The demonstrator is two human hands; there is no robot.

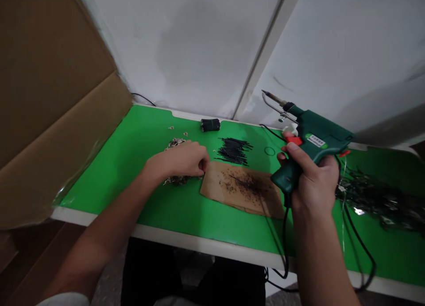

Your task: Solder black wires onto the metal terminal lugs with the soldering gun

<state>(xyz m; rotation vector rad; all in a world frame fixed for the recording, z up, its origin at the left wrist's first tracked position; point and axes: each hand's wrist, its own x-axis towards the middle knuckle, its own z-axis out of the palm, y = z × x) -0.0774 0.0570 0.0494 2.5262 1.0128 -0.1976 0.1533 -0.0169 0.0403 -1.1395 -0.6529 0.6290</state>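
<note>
The right hand point(310, 177) is gripping a green soldering gun point(310, 140) by its handle, holding it up above the green table point(133, 138). The gun's long axis is running from the lower right to the upper left of the view, and its metal tip point(269, 96) is pointing up and left, toward the white wall point(199, 40). The fingers are curling fully round the handle, with the index finger point(294, 150) lying along the red trigger point(294, 140). A black cord point(284, 235) is hanging from the base of the handle and dropping past the table's front edge.

The left hand point(184, 161) is resting low on the table with its fingers bent inward, nearly closed, and its fingertips are pressing on a small heap of pale metal bits point(175, 142); whether they are pinching one cannot be told. Just beside this hand a scorched piece of brown cardboard point(242, 189) is lying flat. Beyond it a pile of thin black wires point(234, 150) is sitting near a small dark roll point(210, 125). A tangle of wired parts point(378, 197) is spreading at the right.
</note>
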